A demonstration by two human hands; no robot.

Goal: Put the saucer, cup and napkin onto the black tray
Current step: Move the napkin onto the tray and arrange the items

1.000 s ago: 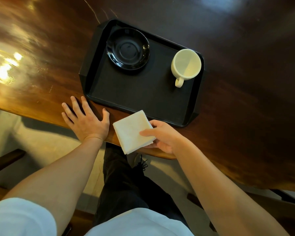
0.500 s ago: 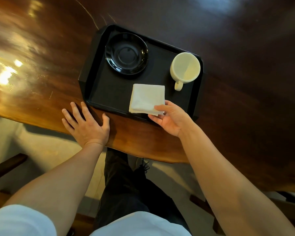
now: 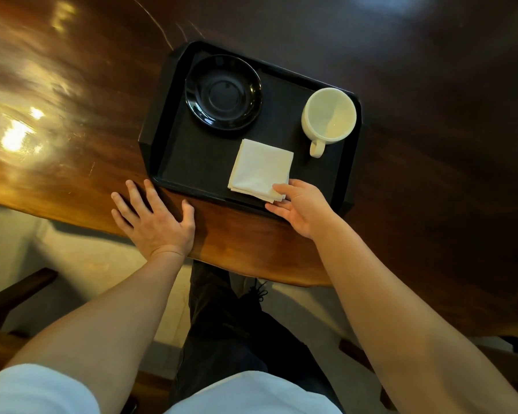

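No writing is showing on anything. The folded white paper napkin is lying at 6 o'clock on the black plastic tray, the glossy black saucer sitting at 11 o'clock, the cream ceramic cup at 2. The right hand is pinching the napkin's near corner; the left hand is resting flat, fingers spread, on the polished wooden table.

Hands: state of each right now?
Left hand: open, flat on the table, holding nothing.
Right hand: thumb touching the napkin corner on the black tray; whether it grips cannot be told.
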